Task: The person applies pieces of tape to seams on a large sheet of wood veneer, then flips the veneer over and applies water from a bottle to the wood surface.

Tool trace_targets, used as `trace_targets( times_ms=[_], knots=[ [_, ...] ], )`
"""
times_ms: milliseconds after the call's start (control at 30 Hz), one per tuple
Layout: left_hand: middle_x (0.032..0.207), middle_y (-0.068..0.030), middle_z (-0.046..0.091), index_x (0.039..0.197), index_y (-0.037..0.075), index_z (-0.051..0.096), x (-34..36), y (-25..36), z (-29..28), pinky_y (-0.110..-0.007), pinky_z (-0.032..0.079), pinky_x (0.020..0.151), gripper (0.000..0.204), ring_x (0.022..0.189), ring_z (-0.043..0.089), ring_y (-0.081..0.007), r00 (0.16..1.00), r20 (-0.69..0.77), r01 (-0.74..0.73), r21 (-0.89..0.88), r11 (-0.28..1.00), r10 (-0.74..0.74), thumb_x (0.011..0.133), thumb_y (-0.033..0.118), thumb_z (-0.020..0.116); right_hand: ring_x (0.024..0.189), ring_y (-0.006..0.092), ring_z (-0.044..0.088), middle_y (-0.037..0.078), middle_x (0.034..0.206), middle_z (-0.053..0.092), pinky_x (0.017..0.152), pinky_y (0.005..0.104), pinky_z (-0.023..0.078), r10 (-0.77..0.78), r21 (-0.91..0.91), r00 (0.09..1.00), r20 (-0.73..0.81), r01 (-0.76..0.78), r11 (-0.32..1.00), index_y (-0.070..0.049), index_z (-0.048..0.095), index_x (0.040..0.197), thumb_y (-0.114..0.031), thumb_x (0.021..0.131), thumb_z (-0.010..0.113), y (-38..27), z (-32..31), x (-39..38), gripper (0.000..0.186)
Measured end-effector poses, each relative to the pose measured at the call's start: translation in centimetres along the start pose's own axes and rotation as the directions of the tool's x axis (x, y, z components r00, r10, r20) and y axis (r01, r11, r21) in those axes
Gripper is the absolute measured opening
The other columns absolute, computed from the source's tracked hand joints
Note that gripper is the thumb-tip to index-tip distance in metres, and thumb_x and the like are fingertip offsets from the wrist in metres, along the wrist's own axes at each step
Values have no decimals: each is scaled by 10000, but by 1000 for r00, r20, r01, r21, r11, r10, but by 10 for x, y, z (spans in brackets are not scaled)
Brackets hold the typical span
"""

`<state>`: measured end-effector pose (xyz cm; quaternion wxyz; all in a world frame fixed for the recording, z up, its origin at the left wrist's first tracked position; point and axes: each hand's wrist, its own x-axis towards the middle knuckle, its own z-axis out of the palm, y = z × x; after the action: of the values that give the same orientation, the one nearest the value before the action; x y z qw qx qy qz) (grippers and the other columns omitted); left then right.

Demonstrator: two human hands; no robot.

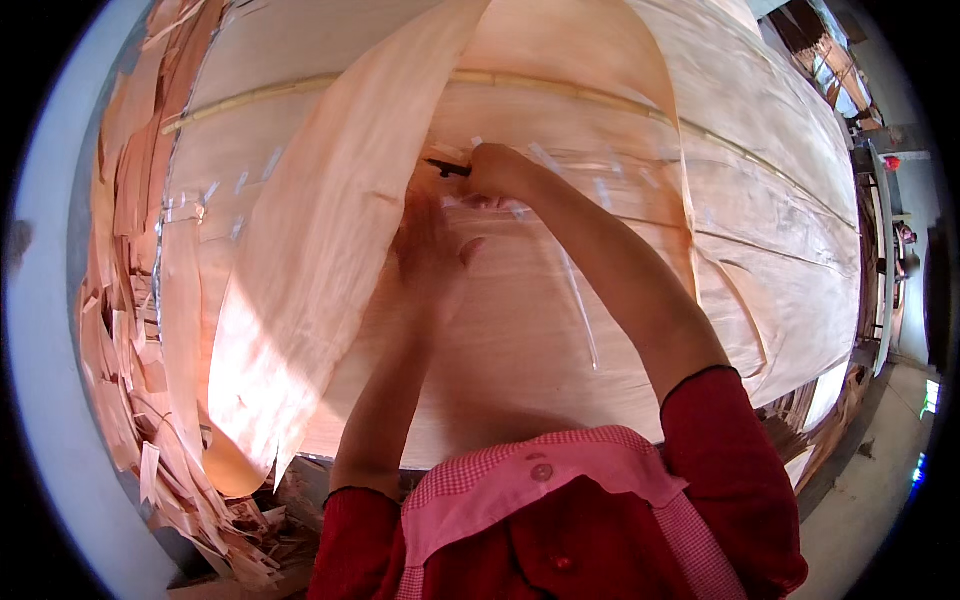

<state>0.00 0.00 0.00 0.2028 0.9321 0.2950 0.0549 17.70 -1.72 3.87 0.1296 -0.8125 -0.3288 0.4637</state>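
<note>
My right hand is closed around a small dark tool. Its black end points left out of my fist, and its exact kind cannot be made out. My left hand is just below and left of it, smeared by motion, so its fingers cannot be read. Both hands are over a broad sheet of pale wood veneer. A loose veneer sheet curls up at my left hand and partly hides it. Short strips of whitish tape lie on the veneer near my right hand.
A thin bamboo-like pole lies across the veneer beyond my hands. Torn veneer scraps are heaped along the left side. A long white strip lies nearer me. A split veneer flap lifts at the right.
</note>
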Motion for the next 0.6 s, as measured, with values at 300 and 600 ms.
trace_targets(
  times_ms=[300, 600],
  knots=[
    [1436, -134, 208, 1377, 45, 211, 14, 20, 0, -432, 91, 1078, 610, 1339, 158, -245, 974, 227, -34, 134, 990, 2, 891, 356, 411, 479, 178, 561, 118, 580, 585, 428, 320, 458, 12, 222, 869, -495, 113, 969, 6, 597, 663, -136, 789, 567, 40, 54, -53, 191],
    [1390, -206, 261, 1315, 62, 346, -124, -43, -53, -562, 170, 1024, 486, 1301, 201, -396, 792, 48, -605, 193, 772, 609, 882, 260, 447, 628, 135, 566, 114, 859, 621, 582, 258, 462, -136, 886, 929, -344, 369, 281, -18, 515, 928, -141, 859, 550, 133, 61, -296, 146]
  ],
)
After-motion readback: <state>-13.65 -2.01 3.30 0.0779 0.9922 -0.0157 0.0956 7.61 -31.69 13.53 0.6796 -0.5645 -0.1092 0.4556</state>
